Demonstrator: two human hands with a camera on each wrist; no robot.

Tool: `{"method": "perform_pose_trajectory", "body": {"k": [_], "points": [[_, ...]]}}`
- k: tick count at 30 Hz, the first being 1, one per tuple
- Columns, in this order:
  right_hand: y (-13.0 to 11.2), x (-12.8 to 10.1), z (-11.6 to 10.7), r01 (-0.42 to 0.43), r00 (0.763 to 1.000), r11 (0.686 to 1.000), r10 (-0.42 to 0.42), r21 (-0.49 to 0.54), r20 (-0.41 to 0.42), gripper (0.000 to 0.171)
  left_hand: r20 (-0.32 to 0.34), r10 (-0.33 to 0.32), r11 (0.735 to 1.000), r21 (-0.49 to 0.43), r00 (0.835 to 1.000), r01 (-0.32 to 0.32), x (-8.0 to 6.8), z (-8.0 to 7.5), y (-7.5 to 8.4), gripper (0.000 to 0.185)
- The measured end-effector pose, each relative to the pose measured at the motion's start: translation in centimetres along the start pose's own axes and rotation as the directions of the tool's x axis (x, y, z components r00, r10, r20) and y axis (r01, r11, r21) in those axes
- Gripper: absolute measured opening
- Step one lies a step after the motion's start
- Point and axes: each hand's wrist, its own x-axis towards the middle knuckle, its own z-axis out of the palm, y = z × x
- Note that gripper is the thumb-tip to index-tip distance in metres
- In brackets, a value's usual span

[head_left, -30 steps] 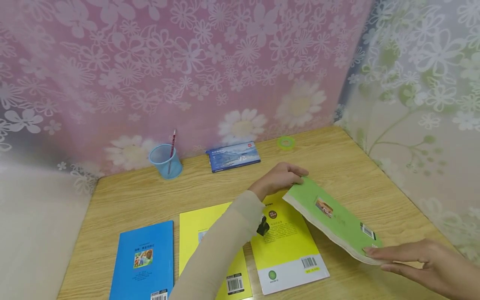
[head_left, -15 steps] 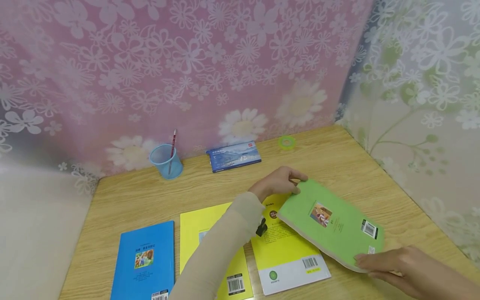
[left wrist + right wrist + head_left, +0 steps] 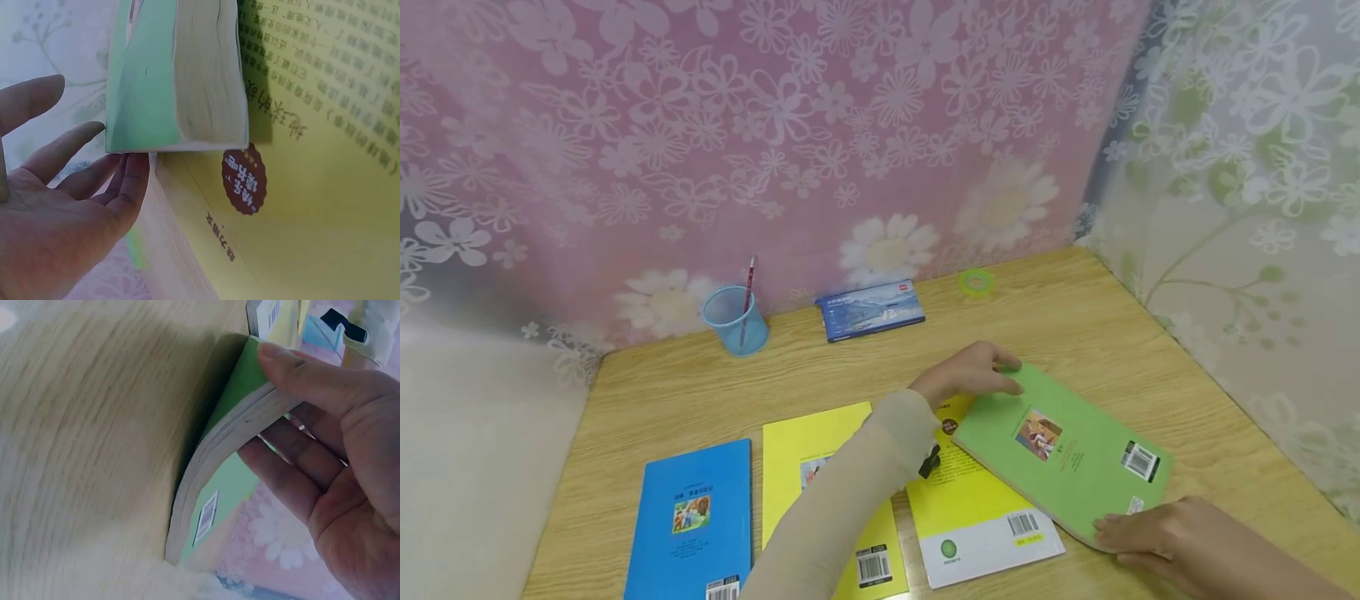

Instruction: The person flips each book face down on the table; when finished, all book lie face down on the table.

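Observation:
A green book (image 3: 1060, 450) lies almost flat, with its far left part over a yellow book (image 3: 970, 500) on the wooden table (image 3: 700, 392). My left hand (image 3: 973, 375) reaches across to the book's far corner. In the left wrist view, the straight fingers of the left hand (image 3: 62, 206) touch the corner of the green book (image 3: 175, 75) above the yellow book (image 3: 325, 187), thumb apart. My right hand (image 3: 1157, 542) holds the near corner. In the right wrist view, my right hand (image 3: 331, 437) pinches the page edge of the green book (image 3: 212, 462), thumb on one cover, fingers on the other.
A second yellow book (image 3: 805, 442) and a blue book (image 3: 692, 517) lie to the left, near the front edge. At the back stand a blue mesh cup (image 3: 735, 321) with a pencil, a blue box (image 3: 870, 310) and a green tape roll (image 3: 975, 284). Flowered walls close the back and right.
The green book has come down from a steep tilt to nearly flat over the yellow book. My right hand has moved down and left with it; the left hand stays at the far corner.

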Motion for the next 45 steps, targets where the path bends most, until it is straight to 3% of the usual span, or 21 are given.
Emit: {"method": "perform_pose_trajectory", "body": {"k": [9,17,21,26,29,33,37,40,45], "points": [[-0.1,0.1,1.0,0.038,0.999,0.997,-0.037,-0.067,0.014,0.038,0.007,-0.018,0.999,0.036,1.0,0.018,-0.1,0.6,0.5,0.057],[-0.2,-0.3,1.3,0.026,0.996,0.996,-0.017,-0.089,0.092,0.034,-0.001,0.005,0.997,0.074,1.0,-0.005,-0.1,1.0,0.3,0.053],[-0.4,-0.3,1.0,-0.02,0.993,0.998,0.027,-0.064,0.113,0.032,-0.016,0.031,0.998,0.064,0.999,-0.03,-0.4,0.9,0.3,0.047],[-0.7,-0.2,0.7,-0.15,0.988,0.988,0.151,-0.029,0.033,0.034,-0.042,0.056,0.998,0.038,0.998,-0.055,-1.1,0.6,0.0,0.042],[-0.3,-0.1,0.6,-0.181,0.982,0.983,0.179,-0.029,-0.053,0.039,-0.051,0.084,0.992,0.097,0.995,-0.079,-1.5,0.5,-0.4,0.04],[1.1,0.1,0.4,-0.198,0.973,0.98,0.193,-0.034,-0.127,0.049,-0.053,0.136,0.951,0.286,0.989,-0.115,-2.5,0.4,-1.0,0.04],[2.6,0.4,0.1,-0.228,0.966,0.974,0.224,-0.016,-0.131,0.058,-0.068,0.104,0.891,0.451,0.992,-0.062,-4.5,0.7,-1.4,0.044],[3.5,0.8,-0.3,-0.27,0.959,0.963,0.268,-0.009,-0.09,0.06,-0.083,0.078,0.834,0.551,0.993,-0.02,-6.4,1.5,-1.9,0.049],[4.4,1.0,-0.7,-0.337,0.942,0.941,0.337,-0.026,-0.002,0.065,-0.089,0.11,0.728,0.685,0.99,-0.019,-9.8,3.5,-2.4,0.058]]}}
